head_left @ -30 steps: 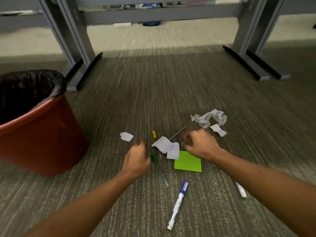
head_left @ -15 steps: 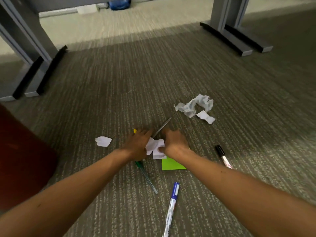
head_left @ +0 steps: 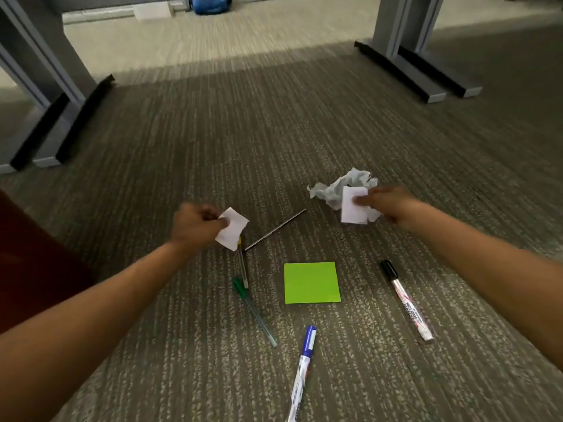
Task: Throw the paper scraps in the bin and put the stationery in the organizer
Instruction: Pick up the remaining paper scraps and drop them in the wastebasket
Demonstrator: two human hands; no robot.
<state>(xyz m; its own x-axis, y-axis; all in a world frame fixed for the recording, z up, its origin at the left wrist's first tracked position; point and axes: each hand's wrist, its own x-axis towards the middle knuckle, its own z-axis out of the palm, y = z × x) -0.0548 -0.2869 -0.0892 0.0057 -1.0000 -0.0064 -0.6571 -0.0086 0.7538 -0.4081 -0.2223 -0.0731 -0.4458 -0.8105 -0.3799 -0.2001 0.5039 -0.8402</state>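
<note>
Hands [head_left: 195, 226] now apart (each scrap [head_left: 232, 229] between its own fingers [head_left: 224, 221]).

Dim foreground, motion blur, edges warped

I am pinching a white scrap [head_left: 232, 229] in my left hand [head_left: 195, 226]; my right hand [head_left: 388, 205] is gripping another scrap [head_left: 353, 208] at two o'clock from the green sticky pad [head_left: 311, 282].

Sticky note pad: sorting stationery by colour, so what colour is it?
Bright green, the sticky note pad, seen in the head view.
</note>
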